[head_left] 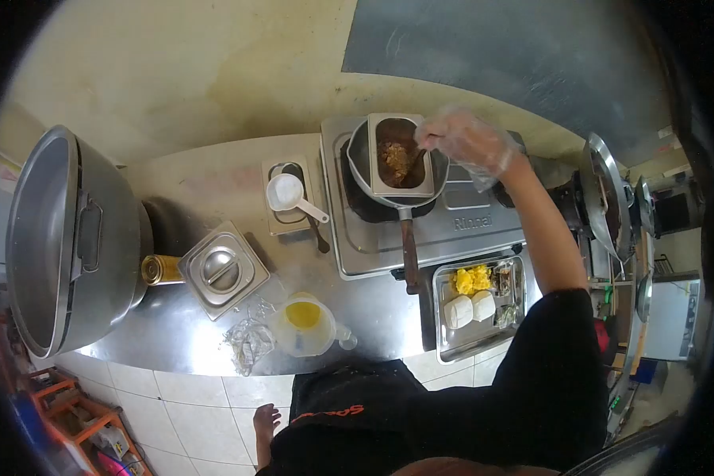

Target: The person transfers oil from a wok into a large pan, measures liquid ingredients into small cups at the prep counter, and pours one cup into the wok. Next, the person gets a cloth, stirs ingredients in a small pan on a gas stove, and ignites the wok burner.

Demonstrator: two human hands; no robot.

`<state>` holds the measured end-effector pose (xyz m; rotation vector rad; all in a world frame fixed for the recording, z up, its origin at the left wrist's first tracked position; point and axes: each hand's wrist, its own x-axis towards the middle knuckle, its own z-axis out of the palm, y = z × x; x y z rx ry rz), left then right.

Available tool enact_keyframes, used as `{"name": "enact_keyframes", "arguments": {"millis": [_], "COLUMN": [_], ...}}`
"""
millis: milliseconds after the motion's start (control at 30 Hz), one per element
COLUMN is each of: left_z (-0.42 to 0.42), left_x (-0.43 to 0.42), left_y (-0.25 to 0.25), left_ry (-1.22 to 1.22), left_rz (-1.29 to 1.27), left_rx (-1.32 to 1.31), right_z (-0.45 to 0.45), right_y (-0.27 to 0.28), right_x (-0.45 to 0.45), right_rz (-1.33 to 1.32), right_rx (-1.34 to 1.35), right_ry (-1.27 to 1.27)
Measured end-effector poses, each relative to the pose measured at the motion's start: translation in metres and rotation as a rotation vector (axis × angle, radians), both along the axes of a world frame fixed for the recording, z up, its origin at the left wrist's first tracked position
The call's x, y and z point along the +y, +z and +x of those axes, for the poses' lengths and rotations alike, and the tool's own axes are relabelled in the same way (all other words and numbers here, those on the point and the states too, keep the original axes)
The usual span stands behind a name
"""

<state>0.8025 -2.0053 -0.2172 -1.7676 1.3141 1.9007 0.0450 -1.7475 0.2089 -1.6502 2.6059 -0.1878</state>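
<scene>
Two hands are yours here; your right hand (462, 143), in a clear plastic glove, pinches a utensil (415, 161) dipped into brown food (394, 155) in the rectangular container (403, 191); that container rests over the pan (359, 163) on the stove (373, 247); your left hand (266, 420) hangs released below the counter (365, 317), fingers loosely bent.

The wooden handle (409, 252) juts past the stove's front edge toward you, close beside the tray (477, 351) of yellow food (473, 278) and white blocks (458, 312); left of the stove, a measuring cup (284, 192) sits over a small container (287, 230); nearer you stand the pitcher (305, 341) with yellow liquid (302, 315), crumpled plastic (248, 345) and a lidded container (222, 270); a can (163, 270) lies between that and the big pot (111, 230).
</scene>
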Motion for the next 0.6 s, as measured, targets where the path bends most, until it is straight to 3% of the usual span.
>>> {"name": "enact_keyframes", "arguments": {"millis": [33,100,167,200,233,267,300,333,367,433,467,600], "left_z": [-0.014,-0.014,0.015,-0.007,-0.018,-0.025,-0.032,-0.061,-0.054,-0.054,-0.052,-0.060], "left_x": [0.005,0.018,0.022,0.014,0.016,0.023,0.031,0.036,0.037,0.042,0.043,0.051], "left_y": [0.014,0.009,-0.028,-0.016,-0.006,0.002,0.012,0.043,0.033,0.024,0.026,0.026], "left_ry": [-0.050,-0.066,-0.834,-1.359,-1.372,-0.752,-0.106,-0.151,-0.148,-0.454,-0.249,-0.324], "left_rz": [0.083,0.093,-0.271,-0.764,-0.768,-0.271,0.199,0.111,0.107,-0.158,-0.033,-0.113], "left_rx": [-0.063,-0.129,0.466,0.555,0.551,0.252,-0.043,-0.120,-0.127,0.052,0.102,0.041], "right_z": [0.001,-0.003,-0.006,-0.007,-0.007,0.000,-0.003,-0.006,-0.009,-0.014,-0.014,-0.029], "right_y": [0.003,0.004,-0.006,-0.016,-0.022,-0.011,-0.007,-0.006,-0.007,-0.033,-0.039,-0.035], "right_x": [0.010,0.024,0.041,0.044,0.044,0.031,0.035,0.037,0.040,0.046,0.048,0.056], "right_rz": [0.037,-0.050,-0.138,-0.241,-0.341,-0.001,-0.008,-0.055,-0.100,-0.205,-0.308,-0.241], "right_rx": [0.141,0.147,0.157,0.305,0.456,0.192,0.188,0.120,0.050,0.135,0.228,0.292], "right_ry": [-0.064,-0.088,-0.127,0.025,0.176,-0.112,-0.116,-0.152,-0.186,-0.089,0.002,-0.014]}}
